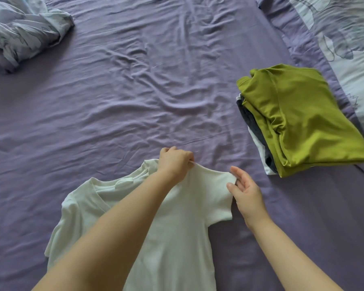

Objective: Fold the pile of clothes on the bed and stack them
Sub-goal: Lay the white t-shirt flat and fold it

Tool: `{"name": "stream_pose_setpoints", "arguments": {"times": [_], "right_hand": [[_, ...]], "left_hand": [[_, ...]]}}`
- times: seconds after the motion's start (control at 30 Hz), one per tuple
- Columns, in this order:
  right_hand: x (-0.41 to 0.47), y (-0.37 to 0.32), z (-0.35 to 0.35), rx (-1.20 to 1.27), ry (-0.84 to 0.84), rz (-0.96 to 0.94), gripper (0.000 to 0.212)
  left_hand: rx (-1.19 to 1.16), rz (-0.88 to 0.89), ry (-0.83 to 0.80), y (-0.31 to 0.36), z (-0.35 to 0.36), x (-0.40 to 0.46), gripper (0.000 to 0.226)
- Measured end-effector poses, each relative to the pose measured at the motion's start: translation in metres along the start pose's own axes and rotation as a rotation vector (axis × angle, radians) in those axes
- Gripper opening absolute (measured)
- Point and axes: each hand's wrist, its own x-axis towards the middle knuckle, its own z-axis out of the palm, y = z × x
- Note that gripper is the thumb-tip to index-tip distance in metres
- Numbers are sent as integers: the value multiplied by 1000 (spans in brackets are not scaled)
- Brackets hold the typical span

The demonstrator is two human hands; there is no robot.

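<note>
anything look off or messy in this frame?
Mildly. The stack on the right is uneven: the green top sits askew, with grey and white layers poking out on its left. The white T-shirt has one sleeve bunched on the left. No damage shows.

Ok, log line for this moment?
left hand: pinches white T-shirt shoulder | right hand: open at sleeve | stack: green top

a home bedroom: a wrinkled purple bedsheet [135,80] fills the view, with a floral pillow [349,38] at its right edge and a crumpled duvet [19,32] at its far left corner.
</note>
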Motion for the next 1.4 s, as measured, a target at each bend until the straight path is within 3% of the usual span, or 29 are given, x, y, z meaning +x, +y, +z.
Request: {"name": "stream_pose_setpoints", "arguments": {"times": [0.13, 0.27, 0.43, 0.53, 0.6, 0.67, 0.73, 0.97, 1.17, 1.4], "right_hand": [[-3, 7, 10, -457, 151, -67, 64], [-7, 10, 29, -659, 148, 70, 77], [-4, 4, 26, -733, 127, -21, 11], [-6, -1, 18, -708, 66, -15, 16], [-12, -6, 16, -853, 61, -22, 38], [-20, -10, 24, -1079, 112, -170, 53], [-29, -14, 43, -1179, 112, -345, 46], [-59, -11, 151, -899, -368, -357, 30], [-70, 5, 243, -949, -545, -328, 41], [-61, -18, 333, -1080, -580, -621, 30]], "left_hand": [[56, -80, 27, 8, 12, 5, 21], [-5, -168, 181, 15, 21, -10, 27], [-187, -199, 389, 10, 36, -72, 32], [-302, -253, 356, -2, 47, -111, 27], [-385, -253, 389, -15, 52, -136, 21], [-404, -262, 458, -31, 56, -159, 17], [-430, -299, 488, -48, 56, -181, 16], [-499, -560, 565, -131, 48, -244, 15], [-510, -797, 505, -195, 52, -262, 27], [-827, -723, 249, -244, 49, -256, 49]]}}
